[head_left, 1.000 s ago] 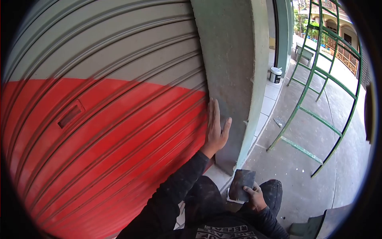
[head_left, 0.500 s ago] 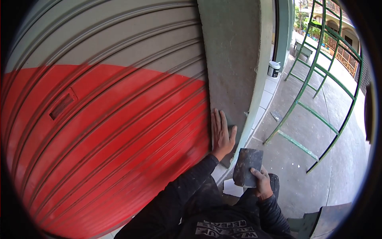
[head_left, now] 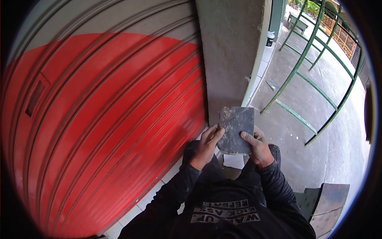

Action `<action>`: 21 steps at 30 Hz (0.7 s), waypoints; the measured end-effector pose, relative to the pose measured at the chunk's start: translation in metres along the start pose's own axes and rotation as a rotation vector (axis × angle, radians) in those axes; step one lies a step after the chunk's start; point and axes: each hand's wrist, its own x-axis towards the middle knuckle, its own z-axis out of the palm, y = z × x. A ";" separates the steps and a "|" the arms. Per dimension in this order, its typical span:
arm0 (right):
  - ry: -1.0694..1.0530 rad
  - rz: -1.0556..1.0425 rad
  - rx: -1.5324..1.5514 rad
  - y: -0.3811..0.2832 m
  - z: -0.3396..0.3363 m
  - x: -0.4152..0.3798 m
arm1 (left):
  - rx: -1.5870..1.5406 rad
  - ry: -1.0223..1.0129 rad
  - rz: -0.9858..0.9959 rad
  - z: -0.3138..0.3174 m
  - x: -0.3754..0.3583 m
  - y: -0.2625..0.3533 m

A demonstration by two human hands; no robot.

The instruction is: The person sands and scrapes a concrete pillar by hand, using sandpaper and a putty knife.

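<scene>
I hold a dark grey, scuffed sheet of sandpaper up in front of me, above my knees. My left hand is closed on its lower left edge, thumb on the face towards me. On the right edge, my right hand pinches the sheet, thumb in front and fingers behind. Beyond the sheet rises a bare grey pillar, its lower end partly hidden by the sandpaper. Below the sheet a white piece of paper lies between my legs.
A red and grey ribbed roll-up shutter fills the left side. To the right, a green metal ladder-like frame stands on the concrete floor. A small paint tub sits beyond the pillar, and a wooden board is at lower right.
My left hand has left the pillar and now grips the sandpaper too. The sheet has moved up and slightly left in my right hand. My view has tilted down.
</scene>
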 end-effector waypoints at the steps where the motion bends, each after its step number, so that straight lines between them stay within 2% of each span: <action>1: 0.001 0.012 -0.007 0.003 0.001 0.000 | 0.007 0.064 -0.002 0.005 -0.003 0.006; 2: 0.004 0.023 -0.014 0.005 0.003 -0.001 | 0.012 0.127 -0.005 0.007 -0.005 0.008; 5: -0.005 0.020 -0.007 0.012 0.003 -0.001 | 0.054 0.041 -0.010 -0.010 0.000 -0.008; 8: -0.021 0.011 -0.011 0.022 -0.001 -0.003 | -0.039 0.074 -0.035 -0.016 0.002 -0.017; 11: -0.027 0.040 -0.065 0.032 -0.006 -0.002 | -0.399 -0.002 -0.366 -0.011 0.001 -0.002; 14: 0.004 0.072 -0.159 0.040 -0.011 -0.004 | -0.475 -0.074 -0.352 -0.018 0.001 -0.008; 17: 0.077 0.094 -0.171 0.050 -0.031 -0.014 | -0.353 0.154 -0.053 -0.025 0.015 -0.014; 20: 0.194 0.175 -0.229 0.080 -0.059 -0.029 | -0.121 0.502 0.245 -0.019 0.038 -0.006; 21: 0.214 0.199 -0.239 0.097 -0.071 -0.035 | 0.035 0.499 0.378 -0.018 0.051 -0.003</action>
